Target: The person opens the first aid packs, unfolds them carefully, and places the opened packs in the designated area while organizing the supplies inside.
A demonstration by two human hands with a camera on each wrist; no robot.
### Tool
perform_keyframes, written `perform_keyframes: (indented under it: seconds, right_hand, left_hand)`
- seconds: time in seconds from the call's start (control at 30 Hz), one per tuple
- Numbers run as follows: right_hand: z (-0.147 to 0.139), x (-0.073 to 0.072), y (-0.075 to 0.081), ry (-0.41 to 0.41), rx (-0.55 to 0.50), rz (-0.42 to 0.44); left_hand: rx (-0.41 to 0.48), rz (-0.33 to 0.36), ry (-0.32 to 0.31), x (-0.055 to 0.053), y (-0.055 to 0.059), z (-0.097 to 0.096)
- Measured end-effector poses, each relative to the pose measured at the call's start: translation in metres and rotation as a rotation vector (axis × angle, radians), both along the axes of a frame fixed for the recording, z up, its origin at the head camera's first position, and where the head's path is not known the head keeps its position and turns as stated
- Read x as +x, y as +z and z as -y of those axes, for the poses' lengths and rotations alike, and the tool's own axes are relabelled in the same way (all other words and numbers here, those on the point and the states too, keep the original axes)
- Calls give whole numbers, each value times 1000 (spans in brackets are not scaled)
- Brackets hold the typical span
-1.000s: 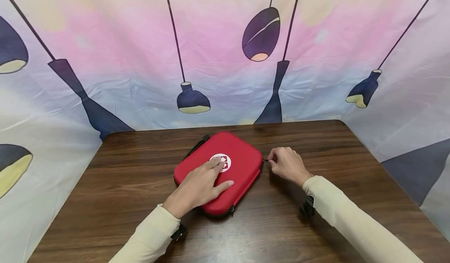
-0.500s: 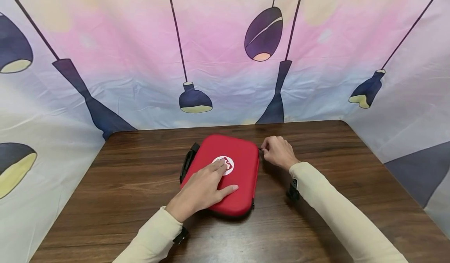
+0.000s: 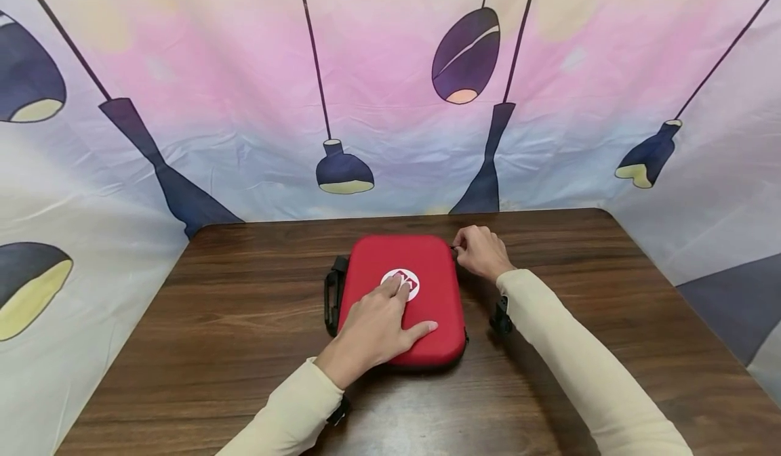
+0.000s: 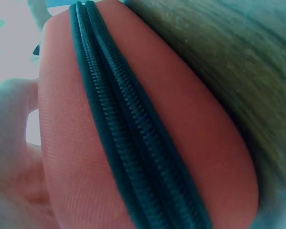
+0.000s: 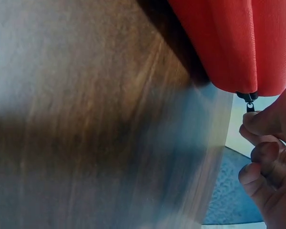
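A red hard-shell zipper case (image 3: 407, 253) with a round white emblem lies flat on the wooden table. My left hand (image 3: 377, 324) rests on its lid with fingers and thumb spread, partly covering the emblem. At the far right corner my right hand (image 3: 484, 253) pinches a small black zipper pull (image 5: 250, 107) between thumb and forefinger. The right wrist view shows that pull standing out from the case's corner, other fingers loosely bent. Up close in the left wrist view, two black rows of zipper teeth (image 4: 119, 129) run along the case's side with a narrow gap between them.
A black carry strap (image 3: 333, 293) hangs off the left side of the case. Another dark zipper part (image 3: 466, 336) shows at the near right corner. Behind the brown table (image 3: 244, 293) hangs a pastel cloth (image 3: 390, 56) printed with lamps.
The case has turned clockwise on the table, now nearly square to its edge. My left hand stayed on the lid, and my right hand moved slightly farther away with the zipper pull.
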State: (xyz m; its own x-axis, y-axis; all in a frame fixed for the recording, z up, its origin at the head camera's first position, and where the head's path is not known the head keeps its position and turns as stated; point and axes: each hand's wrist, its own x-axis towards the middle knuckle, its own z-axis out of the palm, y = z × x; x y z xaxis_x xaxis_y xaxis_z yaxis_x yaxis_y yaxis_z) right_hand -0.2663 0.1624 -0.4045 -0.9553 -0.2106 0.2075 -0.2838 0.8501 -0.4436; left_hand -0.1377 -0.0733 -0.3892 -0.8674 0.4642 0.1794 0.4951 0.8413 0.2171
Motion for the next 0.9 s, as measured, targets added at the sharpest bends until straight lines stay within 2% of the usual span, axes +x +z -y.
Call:
perform_keyframes:
  seconds: [0.27, 0.67, 0.9]
  right_hand:
    - [-7, 3, 5, 32, 45, 12]
    - [-15, 12, 2, 69, 78, 49]
    - [-18, 17, 5, 54, 33, 89]
  left_hand:
    - [-2, 58, 25, -3, -1, -4]
    - [39, 63, 45, -8, -2, -8]
    - [131, 75, 48, -2, 0, 1]
